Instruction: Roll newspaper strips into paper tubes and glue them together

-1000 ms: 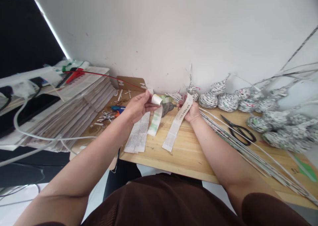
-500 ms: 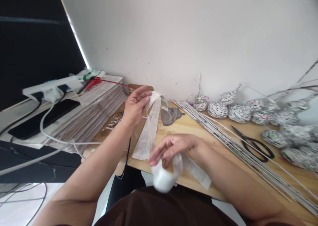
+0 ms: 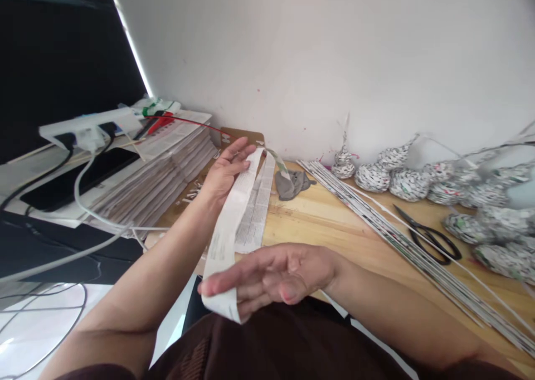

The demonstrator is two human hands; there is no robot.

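Note:
My left hand (image 3: 228,171) is raised over the table's left part, with a printed paper strip (image 3: 228,224) at its thumb and fingers. More strips (image 3: 261,210) hang from there to the table. That first strip runs down towards me to my right hand (image 3: 284,274), which is palm up near the table's front edge. The strip bends round the tips of the right fingers and its end hangs below them; the right thumb stands apart. A grey cloth (image 3: 290,184) lies on the table just right of the left hand.
Long thin paper rods (image 3: 376,221) lie diagonally across the wooden table (image 3: 317,218). Black scissors (image 3: 430,238) rest beside them. Several woven paper gourd shapes (image 3: 409,184) line the wall at right. On the left are a newspaper stack (image 3: 167,174), a phone (image 3: 79,179) and a power strip (image 3: 90,125) with cables.
My right hand has moved left and towards me and turned palm up. The strip, looped below that hand before, now stretches out flat between both hands. The camera view has shifted slightly.

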